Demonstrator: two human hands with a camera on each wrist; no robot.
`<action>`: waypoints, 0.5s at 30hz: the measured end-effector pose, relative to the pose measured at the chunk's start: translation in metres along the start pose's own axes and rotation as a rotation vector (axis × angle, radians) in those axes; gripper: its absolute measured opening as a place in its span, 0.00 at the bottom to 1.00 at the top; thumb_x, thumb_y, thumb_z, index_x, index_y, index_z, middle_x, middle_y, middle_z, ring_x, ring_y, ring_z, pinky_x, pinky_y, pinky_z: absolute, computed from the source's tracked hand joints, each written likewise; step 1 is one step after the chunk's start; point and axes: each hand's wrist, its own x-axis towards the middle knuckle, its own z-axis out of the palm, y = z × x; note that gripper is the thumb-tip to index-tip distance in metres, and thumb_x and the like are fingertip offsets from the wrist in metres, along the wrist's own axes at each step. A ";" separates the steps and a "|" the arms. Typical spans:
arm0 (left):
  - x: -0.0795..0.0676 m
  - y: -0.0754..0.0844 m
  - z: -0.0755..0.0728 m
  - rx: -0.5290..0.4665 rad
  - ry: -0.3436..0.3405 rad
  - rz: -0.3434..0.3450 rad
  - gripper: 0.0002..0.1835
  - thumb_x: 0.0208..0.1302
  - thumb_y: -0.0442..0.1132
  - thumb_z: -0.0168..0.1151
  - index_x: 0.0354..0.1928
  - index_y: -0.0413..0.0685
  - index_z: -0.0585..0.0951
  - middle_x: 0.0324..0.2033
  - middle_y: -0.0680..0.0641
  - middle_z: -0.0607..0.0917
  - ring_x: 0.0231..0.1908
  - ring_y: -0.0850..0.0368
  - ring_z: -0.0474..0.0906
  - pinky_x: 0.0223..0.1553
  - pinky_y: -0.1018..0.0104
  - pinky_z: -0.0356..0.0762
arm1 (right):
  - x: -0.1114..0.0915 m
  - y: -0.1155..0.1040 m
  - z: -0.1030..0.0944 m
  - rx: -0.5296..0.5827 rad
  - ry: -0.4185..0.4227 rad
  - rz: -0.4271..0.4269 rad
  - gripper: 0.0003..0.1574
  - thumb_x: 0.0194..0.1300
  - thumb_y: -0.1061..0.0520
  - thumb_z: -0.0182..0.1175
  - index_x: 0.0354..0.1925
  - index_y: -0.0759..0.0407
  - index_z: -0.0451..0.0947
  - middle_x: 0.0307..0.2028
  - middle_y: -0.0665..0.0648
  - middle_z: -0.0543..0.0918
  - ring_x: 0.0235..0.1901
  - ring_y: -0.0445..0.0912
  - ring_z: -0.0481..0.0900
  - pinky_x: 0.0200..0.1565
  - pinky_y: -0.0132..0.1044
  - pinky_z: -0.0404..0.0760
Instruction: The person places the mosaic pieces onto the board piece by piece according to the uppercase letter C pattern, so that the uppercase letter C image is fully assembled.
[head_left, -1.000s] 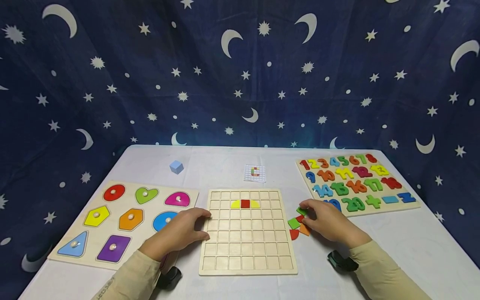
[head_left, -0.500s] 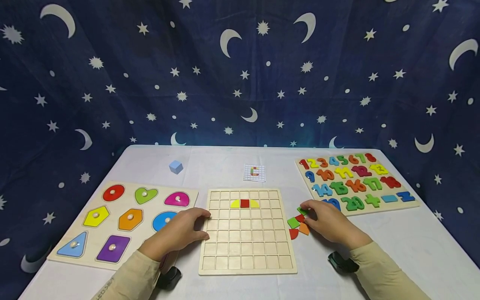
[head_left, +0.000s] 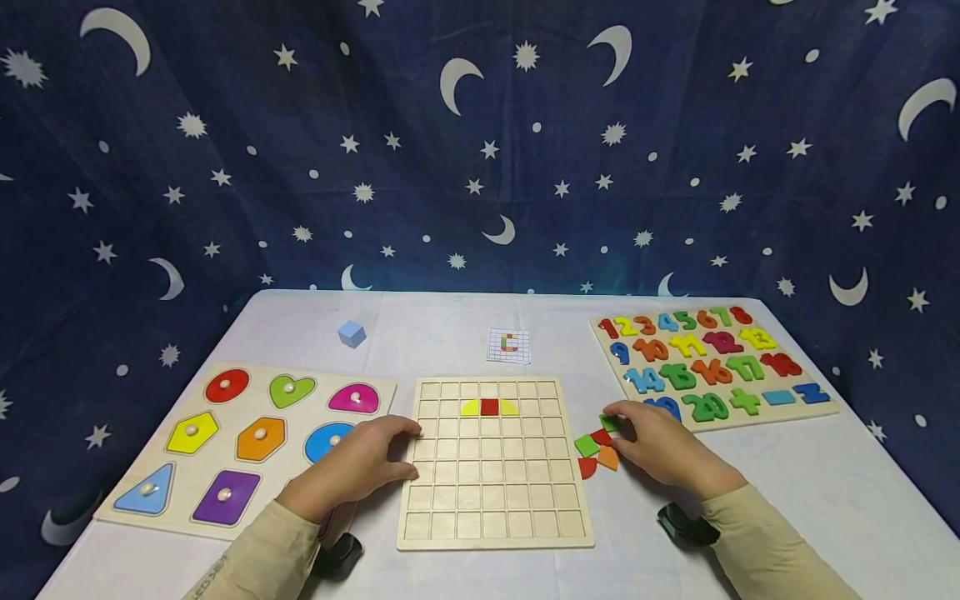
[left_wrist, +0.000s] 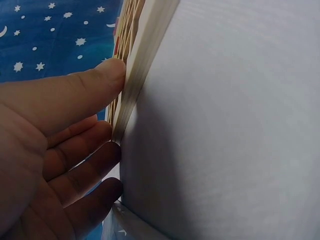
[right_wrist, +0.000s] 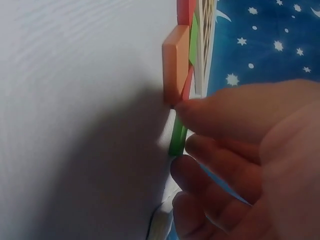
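A wooden grid board (head_left: 495,500) lies in front of me, with two yellow quarter-round tiles (head_left: 470,407) on either side of a red square tile (head_left: 490,407) in its second row. My left hand (head_left: 358,460) rests against the board's left edge, thumb and fingers spread apart. On the right, my right hand (head_left: 660,442) pinches a green square tile (right_wrist: 178,135) between thumb and fingertips. Beside that hand lie another green tile (head_left: 587,447), a red one (head_left: 601,437), an orange tile (head_left: 608,457) and a red quarter-round tile (head_left: 587,468).
Left of the grid board is a knobbed shape puzzle (head_left: 180,492), partly under my left forearm. A number puzzle (head_left: 795,417) lies at the right. Toward the back are a patterned card (head_left: 509,345) and a light blue cube (head_left: 352,334).
The green tile at my right hand has shifted slightly to the right along with the fingertips. My left hand and the grid board look the same.
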 end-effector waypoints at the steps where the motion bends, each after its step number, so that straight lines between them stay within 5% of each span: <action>1: 0.000 0.000 0.000 -0.002 0.001 0.002 0.27 0.50 0.37 0.80 0.53 0.42 0.81 0.50 0.49 0.84 0.57 0.46 0.77 0.63 0.50 0.71 | 0.000 0.000 0.000 0.001 -0.003 0.004 0.24 0.63 0.63 0.67 0.57 0.65 0.78 0.55 0.64 0.81 0.57 0.61 0.77 0.59 0.60 0.75; 15: 0.000 0.001 0.000 0.000 0.000 -0.008 0.27 0.51 0.36 0.79 0.54 0.41 0.81 0.50 0.48 0.84 0.57 0.46 0.77 0.64 0.50 0.71 | 0.004 0.003 0.000 -0.017 0.015 0.032 0.20 0.62 0.65 0.67 0.53 0.66 0.79 0.49 0.63 0.83 0.50 0.59 0.80 0.54 0.59 0.79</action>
